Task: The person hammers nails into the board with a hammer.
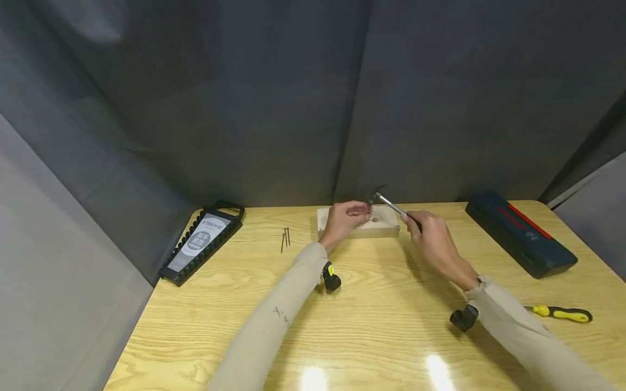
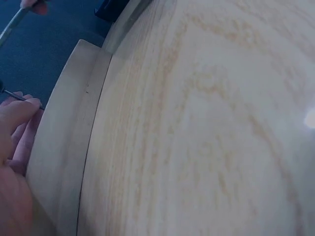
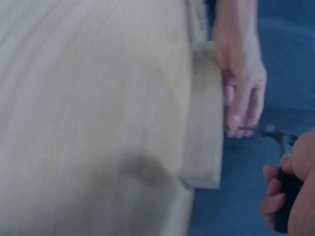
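Observation:
A pale wooden block (image 1: 371, 232) lies near the table's far edge, a dark round spot on its top. Over it, my left hand (image 1: 344, 220) pinches a nail (image 2: 14, 95) between thumb and fingers, the nail upright with its point at the block's top. My right hand (image 1: 432, 236) grips a claw hammer (image 1: 392, 205) by its black handle. In the right wrist view the hammer head (image 3: 269, 131) is right at the nail's head, in line with its shank. Part of the nail is hidden behind the left fingertips (image 3: 235, 121).
Several loose nails (image 1: 286, 239) lie left of the block. A black wrench rack (image 1: 198, 244) is at the far left. On the right are a dark case (image 1: 518, 233) with a red strip and a yellow-and-black handled tool (image 1: 562, 313), partly behind the right sleeve. A dark curtain (image 1: 274, 108) hangs behind.

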A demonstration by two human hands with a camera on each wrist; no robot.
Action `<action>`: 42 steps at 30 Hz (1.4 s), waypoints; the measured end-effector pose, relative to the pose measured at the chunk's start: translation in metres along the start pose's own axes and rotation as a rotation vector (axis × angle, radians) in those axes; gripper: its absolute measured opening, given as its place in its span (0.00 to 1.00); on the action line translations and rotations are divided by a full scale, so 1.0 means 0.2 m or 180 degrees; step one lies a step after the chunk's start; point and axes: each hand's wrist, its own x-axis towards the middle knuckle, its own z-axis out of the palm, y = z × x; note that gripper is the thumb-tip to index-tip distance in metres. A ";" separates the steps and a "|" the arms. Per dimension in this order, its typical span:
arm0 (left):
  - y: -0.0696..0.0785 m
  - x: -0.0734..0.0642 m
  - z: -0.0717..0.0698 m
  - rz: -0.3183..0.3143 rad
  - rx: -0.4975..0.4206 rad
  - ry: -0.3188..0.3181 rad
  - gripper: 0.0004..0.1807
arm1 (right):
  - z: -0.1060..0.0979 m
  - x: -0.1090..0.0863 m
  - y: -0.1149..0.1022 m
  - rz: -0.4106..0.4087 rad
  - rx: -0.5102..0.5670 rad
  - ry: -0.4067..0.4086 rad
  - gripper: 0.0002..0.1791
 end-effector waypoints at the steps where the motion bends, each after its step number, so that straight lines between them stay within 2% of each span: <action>1: 0.00 -0.01 0.00 -0.0012 0.0018 0.0002 0.13 | 0.00 -0.01 -0.01 -0.0014 -0.0005 0.0012 0.08; 5: 0.00 -0.03 -0.01 -0.0048 0.0021 0.0008 0.12 | -0.01 0.02 -0.03 -0.0194 0.0116 0.0559 0.07; 7: 0.00 -0.03 -0.02 -0.0034 0.0018 0.0025 0.12 | -0.01 0.03 -0.03 -0.0260 0.0144 0.0661 0.07; 13: 0.01 0.00 -0.02 0.0003 -0.0006 0.0028 0.12 | 0.01 0.00 -0.02 -0.0210 -0.0074 0.0067 0.05; 19: 0.01 0.00 -0.02 -0.0002 -0.0003 0.0021 0.11 | -0.03 0.02 -0.03 -0.0029 0.0129 0.0159 0.07; 26: 0.00 0.02 -0.01 0.0107 0.0048 -0.0009 0.11 | -0.03 -0.02 0.03 0.0249 0.0227 -0.0187 0.10; 37: 0.00 0.02 0.00 0.0071 0.0014 0.0061 0.12 | -0.01 -0.01 0.02 0.0194 0.0133 -0.0362 0.08; 42: 0.00 0.02 0.01 0.0045 -0.0009 0.0015 0.12 | -0.02 -0.01 0.02 0.0167 0.0137 -0.0352 0.07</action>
